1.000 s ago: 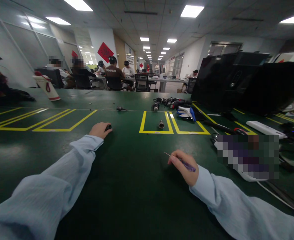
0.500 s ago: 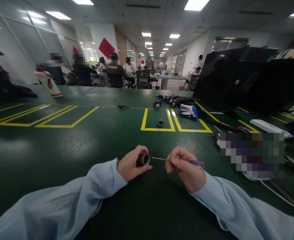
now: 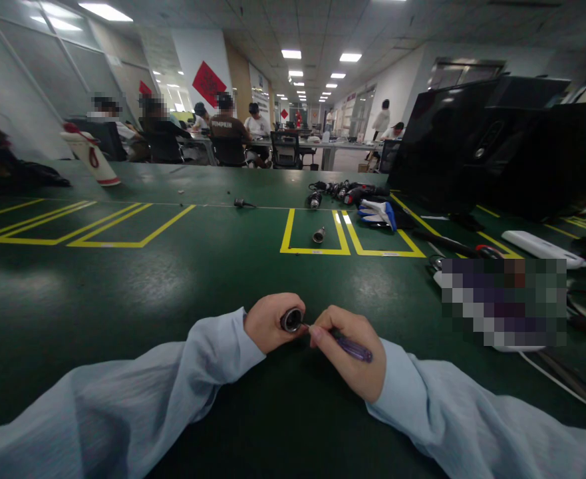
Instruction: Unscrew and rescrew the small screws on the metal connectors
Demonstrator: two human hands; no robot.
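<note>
My left hand (image 3: 267, 324) is closed round a small black cylindrical metal part (image 3: 291, 320), open end facing right. My right hand (image 3: 350, 349) pinches a thin screwdriver with a clear purple handle (image 3: 351, 347). Its tip goes into the open end of the part. Both hands rest low on the green table (image 3: 173, 286), close together near its front middle.
A similar metal part (image 3: 318, 234) lies in a yellow-taped box. Behind it are tool parts (image 3: 340, 193) and a blue-white glove (image 3: 377, 214). Black cases (image 3: 497, 153) stand at right, a white paper cup (image 3: 90, 158) at far left. Several people sit at desks beyond.
My left hand reached to the left, took up the cylindrical part and brought it to the middle. The right hand turned the screwdriver and pushed its tip into the part.
</note>
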